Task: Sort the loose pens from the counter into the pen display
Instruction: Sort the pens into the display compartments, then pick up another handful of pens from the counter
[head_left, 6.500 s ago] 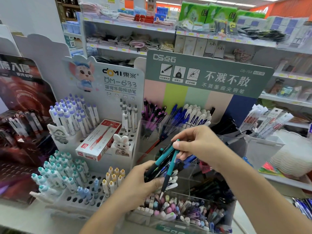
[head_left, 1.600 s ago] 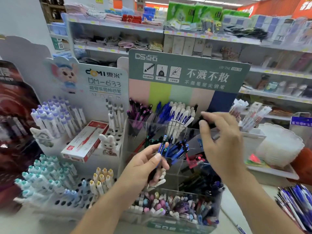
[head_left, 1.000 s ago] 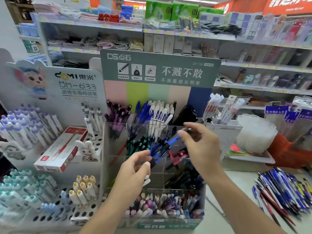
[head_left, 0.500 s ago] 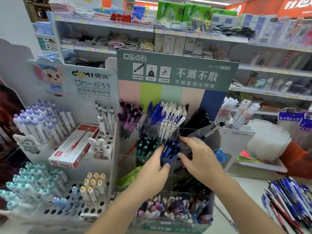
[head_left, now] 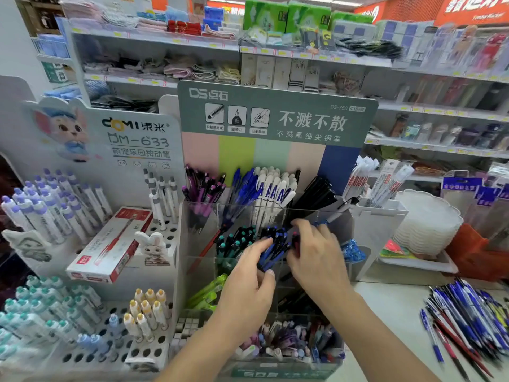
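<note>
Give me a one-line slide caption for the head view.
Both hands, left and right, settle dark blue pens into the clear pen display; loose pens wait on the counter.

Blue pens (head_left: 271,248) probably in display (head_left: 275,213).

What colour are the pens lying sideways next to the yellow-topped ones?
Bright lime green pens, seen in the head view, low in the clear display.

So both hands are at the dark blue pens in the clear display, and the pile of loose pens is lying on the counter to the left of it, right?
Not quite: the pile of loose pens lies on the counter to the right of the clear display, not the left, as the head view shows. Both the left hand and the right hand are indeed at the dark blue pens.
</note>
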